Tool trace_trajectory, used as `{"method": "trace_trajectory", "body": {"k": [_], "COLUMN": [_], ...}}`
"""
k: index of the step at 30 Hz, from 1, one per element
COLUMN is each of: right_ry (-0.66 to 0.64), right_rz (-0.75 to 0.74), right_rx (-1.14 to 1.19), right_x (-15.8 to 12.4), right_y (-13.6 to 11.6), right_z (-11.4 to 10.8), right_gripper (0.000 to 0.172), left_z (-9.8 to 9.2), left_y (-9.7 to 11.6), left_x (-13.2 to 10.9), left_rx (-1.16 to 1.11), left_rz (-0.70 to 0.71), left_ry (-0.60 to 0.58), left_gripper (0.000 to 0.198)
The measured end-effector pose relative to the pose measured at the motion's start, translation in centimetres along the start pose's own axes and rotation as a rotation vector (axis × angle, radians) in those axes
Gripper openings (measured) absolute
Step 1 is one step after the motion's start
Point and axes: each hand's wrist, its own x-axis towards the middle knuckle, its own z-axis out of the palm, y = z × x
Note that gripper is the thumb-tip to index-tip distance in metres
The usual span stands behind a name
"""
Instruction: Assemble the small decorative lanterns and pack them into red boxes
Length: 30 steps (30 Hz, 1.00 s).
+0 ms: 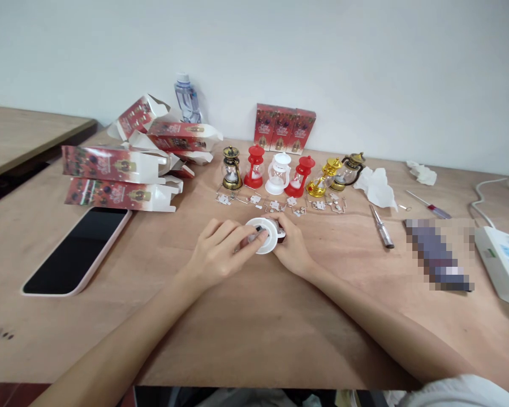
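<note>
Both of my hands meet over a small white lantern (pixel 266 236) lying on its side on the wooden table (pixel 237 322), its round base facing me. My left hand (pixel 220 251) curls around its left side with the fingertips pressed at the base. From the right, my right hand (pixel 292 246) grips the lantern's body. Behind them stands a row of little lanterns: bronze (pixel 231 168), red (pixel 255 166), white (pixel 278 174), red (pixel 300 176), gold (pixel 323 178) and dark bronze (pixel 348 170). Small metal parts (pixel 275 204) lie in front of the row.
A phone in a pink case (pixel 78 249) lies at the left, beside a heap of opened red boxes (pixel 123 169). Three closed red boxes (pixel 284 130) and a water bottle (pixel 187 100) stand by the wall. Screwdrivers (pixel 382 227) (pixel 430 206), tissue (pixel 377 186) and a power strip (pixel 507 263) lie right.
</note>
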Motion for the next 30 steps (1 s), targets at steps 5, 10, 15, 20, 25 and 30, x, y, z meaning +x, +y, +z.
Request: {"method": "trace_trajectory", "body": {"k": [5,10,15,20,25,30], "right_ry": [0.006,0.012,0.056,0.073,0.062,0.061], "right_rz": [0.001,0.034,0.102,0.091,0.101,0.11], "right_rx": [0.008,0.031,0.091,0.103,0.11,0.103], "right_x": [0.0,0.0,0.1,0.2,0.2,0.1], "right_y": [0.1,0.2,0.3,0.3,0.2,0.1], "right_z": [0.0,0.0,0.0,0.0,0.0,0.0], "right_gripper": [0.029,0.031,0.033,0.031,0.031,0.03], "left_z": [0.1,-0.1,-0.3,0.3,-0.4,-1.1], "left_y": [0.5,0.1,-2.1,-3.8,-4.4,-4.8], "left_x": [0.1,-0.5,-1.2,-1.9,-2.0,-2.2], "left_rx": [0.038,-0.053,-0.091,-0.214,-0.327,-0.382], "left_rz": [-0.023,-0.208,-0.601,-0.714,-0.641,-0.613], "left_ry": [0.018,0.027,-0.109,-0.525,-0.718,-0.836], "left_gripper": [0.038,0.04,0.025,0.017,0.029,0.026]}}
